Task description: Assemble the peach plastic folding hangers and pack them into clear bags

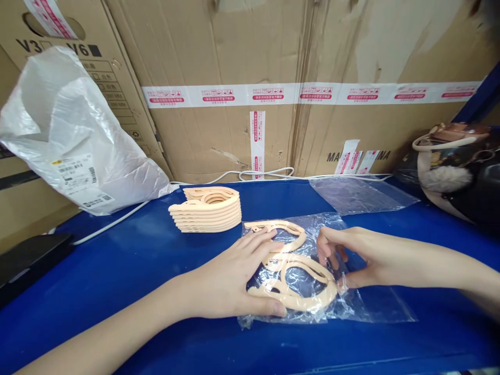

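Note:
Two beige plastic folding hangers (312,302) lie inside a clear plastic bag (363,307) on the blue table. My left hand (238,276) rests open on the left part of the bag, fingers spread over the hangers. At the bag's right side, my right hand (347,255) has its fingers curled and thumb bent, gripping the loose plastic. The exact contact at those fingertips is partly hidden. Just behind my left hand stands a neat stack of matching beige hangers (207,219).
Another clear plastic bag (359,195) lies flat at the back. A white mailing bag (82,135) leans at left, above a dark flat device (31,260). At right sits a black handbag (464,192). Cardboard boxes (219,140) wall the back, with a white cable (269,174) along them.

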`<state>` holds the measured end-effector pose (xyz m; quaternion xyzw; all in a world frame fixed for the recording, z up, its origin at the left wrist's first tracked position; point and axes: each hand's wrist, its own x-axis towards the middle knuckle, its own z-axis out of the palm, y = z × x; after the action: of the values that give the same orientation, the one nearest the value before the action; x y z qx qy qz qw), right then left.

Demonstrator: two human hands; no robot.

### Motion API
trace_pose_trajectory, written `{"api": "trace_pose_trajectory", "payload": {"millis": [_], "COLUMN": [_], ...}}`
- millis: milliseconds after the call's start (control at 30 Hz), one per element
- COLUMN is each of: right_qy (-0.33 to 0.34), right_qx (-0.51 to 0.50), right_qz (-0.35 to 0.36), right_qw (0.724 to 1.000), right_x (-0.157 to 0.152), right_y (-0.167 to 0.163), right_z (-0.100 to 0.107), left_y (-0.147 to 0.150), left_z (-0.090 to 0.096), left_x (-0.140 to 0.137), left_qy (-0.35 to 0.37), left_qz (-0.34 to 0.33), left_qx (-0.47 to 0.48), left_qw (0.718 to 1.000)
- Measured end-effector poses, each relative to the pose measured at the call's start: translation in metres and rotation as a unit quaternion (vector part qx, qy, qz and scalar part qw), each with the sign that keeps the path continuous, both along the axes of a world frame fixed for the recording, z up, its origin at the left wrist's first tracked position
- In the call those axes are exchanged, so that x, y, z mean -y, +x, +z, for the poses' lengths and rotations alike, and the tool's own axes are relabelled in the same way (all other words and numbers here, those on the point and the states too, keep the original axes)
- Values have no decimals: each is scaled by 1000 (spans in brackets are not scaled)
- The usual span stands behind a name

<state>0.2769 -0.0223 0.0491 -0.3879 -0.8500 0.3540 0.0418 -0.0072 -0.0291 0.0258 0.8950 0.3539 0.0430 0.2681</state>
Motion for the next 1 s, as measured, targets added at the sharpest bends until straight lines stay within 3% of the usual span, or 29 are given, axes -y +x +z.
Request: {"api": "trace_pose_trajectory", "payload": {"millis": [333, 533, 1000], "right_qy": [12, 41, 16], "right_qx": [-46, -60, -59], "right_qz": [3, -4, 3], "right_qw": [999, 997, 998], "right_x": [-3, -14, -10], "right_y": [-4, -1, -4], "right_z": [-6, -13, -9], "left_y": [3, -5, -8], "left_z": [-4, -4, -3], "left_x": [-2, -8, -9], "left_qy": [1, -61, -19], "left_qz": [20, 35, 17], "left_qx": [10, 26, 14], "left_qw": [1000, 997, 1000]}}
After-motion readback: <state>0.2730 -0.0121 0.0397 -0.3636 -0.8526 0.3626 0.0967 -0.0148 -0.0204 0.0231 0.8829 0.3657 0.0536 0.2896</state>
